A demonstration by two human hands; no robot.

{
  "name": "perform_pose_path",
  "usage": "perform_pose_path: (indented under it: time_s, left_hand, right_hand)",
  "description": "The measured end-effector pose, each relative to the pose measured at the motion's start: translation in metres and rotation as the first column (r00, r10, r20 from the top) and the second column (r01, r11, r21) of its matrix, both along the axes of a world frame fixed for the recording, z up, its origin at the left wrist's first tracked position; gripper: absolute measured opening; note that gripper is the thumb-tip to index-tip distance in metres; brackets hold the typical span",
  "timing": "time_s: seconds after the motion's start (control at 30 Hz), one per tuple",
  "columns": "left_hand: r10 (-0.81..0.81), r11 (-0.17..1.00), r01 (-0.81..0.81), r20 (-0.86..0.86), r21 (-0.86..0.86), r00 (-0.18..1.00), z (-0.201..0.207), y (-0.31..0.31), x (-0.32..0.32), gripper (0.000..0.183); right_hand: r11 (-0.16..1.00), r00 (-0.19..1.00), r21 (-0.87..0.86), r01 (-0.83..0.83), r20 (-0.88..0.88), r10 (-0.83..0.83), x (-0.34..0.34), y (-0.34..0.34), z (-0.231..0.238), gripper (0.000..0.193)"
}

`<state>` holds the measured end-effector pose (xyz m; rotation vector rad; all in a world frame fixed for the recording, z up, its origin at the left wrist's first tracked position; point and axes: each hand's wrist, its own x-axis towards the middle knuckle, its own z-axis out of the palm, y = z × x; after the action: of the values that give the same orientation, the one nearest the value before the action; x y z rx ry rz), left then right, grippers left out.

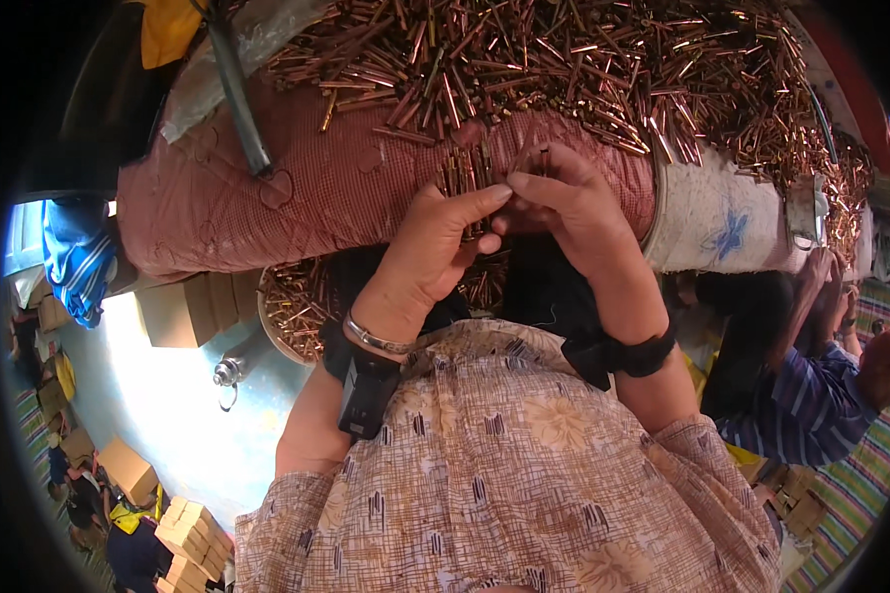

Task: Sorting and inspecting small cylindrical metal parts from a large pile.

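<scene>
A bundle of slim, shiny copper-coloured metal tubes (pixel 463 174) stands in the grip of my left hand (pixel 427 237), with its thumb stretched across toward the other hand. Close beside it, my right hand (pixel 585 212) is closed, thumb and fingers pinched together near the left thumb tip. What the right fingers pinch is too small to make out. Just beyond both hands lies a large heap of the same kind of tubes (pixel 564 59), spread over a rounded bolster wrapped in red checked cloth (pixel 297 178).
Below the bolster, a round container (pixel 279 321) holds more tubes. A grey metal bar (pixel 235 89) and clear plastic (pixel 193 94) lie at upper left. Cardboard boxes (pixel 180 314) and a metal flask (pixel 229 372) stand left. At right, a person in a striped shirt (pixel 811 405) works at a white-covered section (pixel 707 217).
</scene>
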<state>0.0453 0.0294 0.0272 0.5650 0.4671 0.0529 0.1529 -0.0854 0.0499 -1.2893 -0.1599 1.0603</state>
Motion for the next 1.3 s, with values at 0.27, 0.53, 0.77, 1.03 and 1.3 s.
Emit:
perform_pose_path:
  time_s: [0.27, 0.53, 0.77, 1.03, 1.3]
  left_hand:
    - [-0.020, 0.999, 0.020, -0.007, -0.026, 1.000, 0.002, -0.001, -0.003, 0.018]
    - [-0.061, 0.997, 0.063, -0.035, 0.048, 0.998, 0.001, -0.006, -0.006, 0.019]
    - [-0.084, 0.994, 0.086, -0.024, 0.064, 0.996, 0.000, -0.010, -0.007, 0.018]
    - [-0.088, 0.990, 0.093, -0.054, 0.104, 0.995, 0.003, -0.012, -0.006, 0.019]
    - [-0.086, 0.992, 0.091, -0.066, 0.083, 0.994, 0.006, -0.012, -0.001, 0.013]
  right_hand:
    - [0.974, 0.995, 0.209, 0.089, -0.063, -0.077, 0.006, -0.011, -0.010, 0.012]
    - [0.815, 0.964, 0.516, 0.266, -0.137, -0.228, 0.031, -0.013, -0.019, 0.014]
    - [0.800, 0.951, 0.516, 0.306, -0.209, -0.229, 0.028, -0.006, -0.015, 0.015]
    - [0.823, 0.955, 0.489, 0.288, -0.207, -0.212, 0.027, -0.007, -0.015, 0.015]
    - [0.941, 0.962, 0.237, 0.242, -0.188, -0.200, 0.000, -0.002, -0.006, 0.012]
